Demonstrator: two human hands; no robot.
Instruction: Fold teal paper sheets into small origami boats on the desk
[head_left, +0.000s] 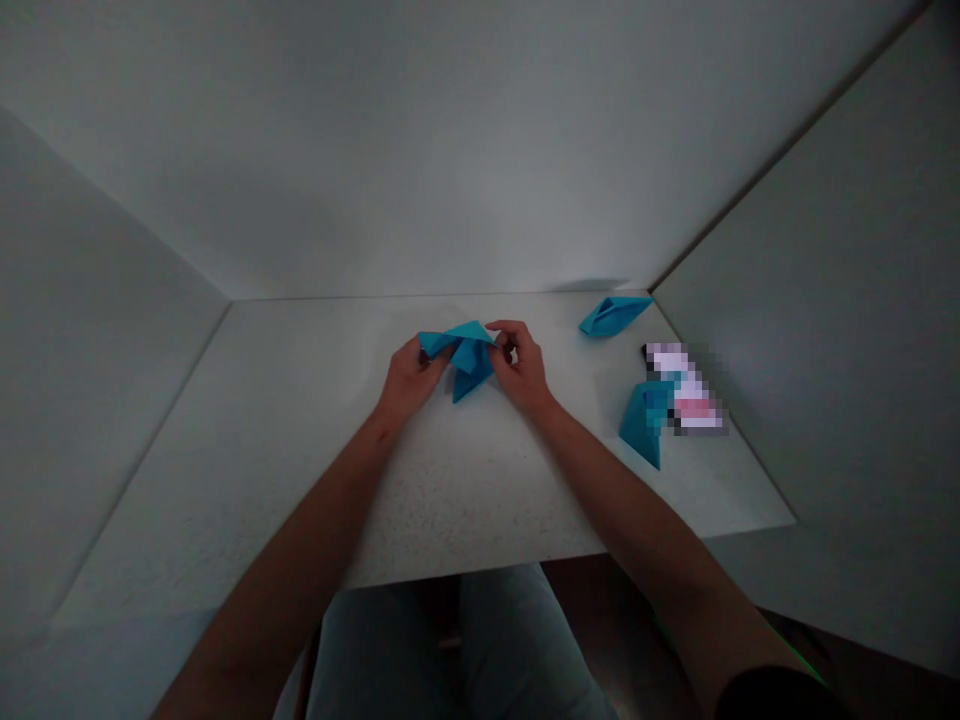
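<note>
A folded sheet of blue origami paper (469, 358) is held up just above the white tabletop (255, 440), its pointed flaps spreading in several directions. My left hand (409, 380) pinches its left side between fingers and thumb. My right hand (519, 365) grips its right side, with the fingertips curled over the top edge. A blue paper boat (615, 316) lies at the far right, out of reach of both hands. Nearer lies another folded blue paper piece (643, 425), partly covered by a pixelated patch.
A pixelated, unreadable object (686, 388) lies on the tabletop at the right, against the piece of blue paper. Pale grey walls (480, 150) rise along the table's back and both sides. My legs (450, 640) show below the front edge.
</note>
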